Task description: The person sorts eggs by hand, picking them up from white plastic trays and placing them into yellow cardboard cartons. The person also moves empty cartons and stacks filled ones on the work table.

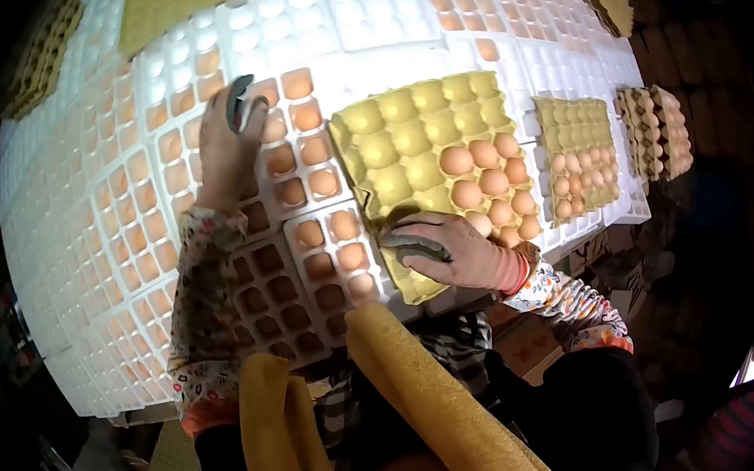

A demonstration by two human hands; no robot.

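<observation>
My left hand [230, 135], in a glove with dark grey fingertips, is over the white foam egg trays [292, 211]. Its thumb and forefinger are apart beside a brown egg [266, 91] in a cell. I see nothing between them. My right hand [455, 250], in a pale glove with a red cuff, rests over the near part of a yellow egg tray [396, 107]. Its fingers are curled together; whatever lies beneath them is hidden. Several brown eggs [494, 182] fill the right side of this tray, and its left cells hold none.
More white foam trays with eggs [136, 240] cover the table to the left and back. Other yellow trays stand at the back left [191, 0] and right [575, 155]. A stack of egg trays [655, 131] sits at the right edge. Yellow cloth [451, 406] hangs at the front.
</observation>
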